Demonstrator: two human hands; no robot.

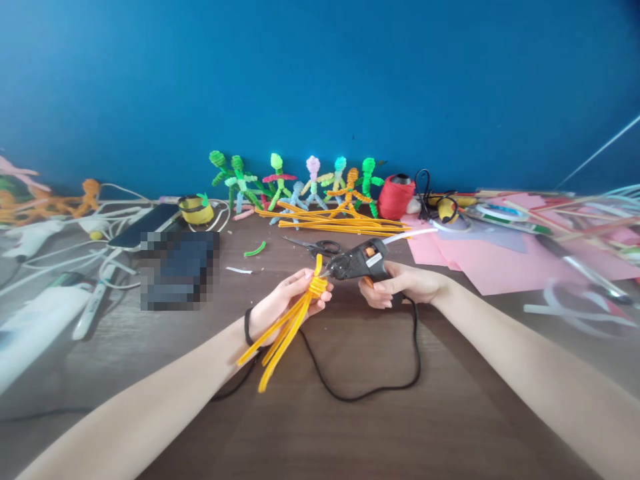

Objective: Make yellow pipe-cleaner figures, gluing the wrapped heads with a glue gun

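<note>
In my left hand (294, 293) is a bundle of yellow-orange pipe cleaners (287, 335), wound together near the top, with several loose ends hanging down to the lower left. My right hand (400, 285) grips a black hot glue gun (361, 260) with an orange trigger. A white glue stick (411, 234) juts from its rear. The gun's nozzle meets or nearly meets the wound part; whether they touch I cannot tell. The gun's black cord (360, 398) loops across the table below both hands. Black-handled scissors (325, 247) lie just behind the bundle.
Several pipe-cleaner figures (313, 175) stand along the blue wall, with orange pipe cleaners (340, 225) before them. A red thread spool (397, 197) is beside them. Pink paper (520, 263) lies right; a pixelated dark object (183, 270), a marker (95, 303) and white cables are left.
</note>
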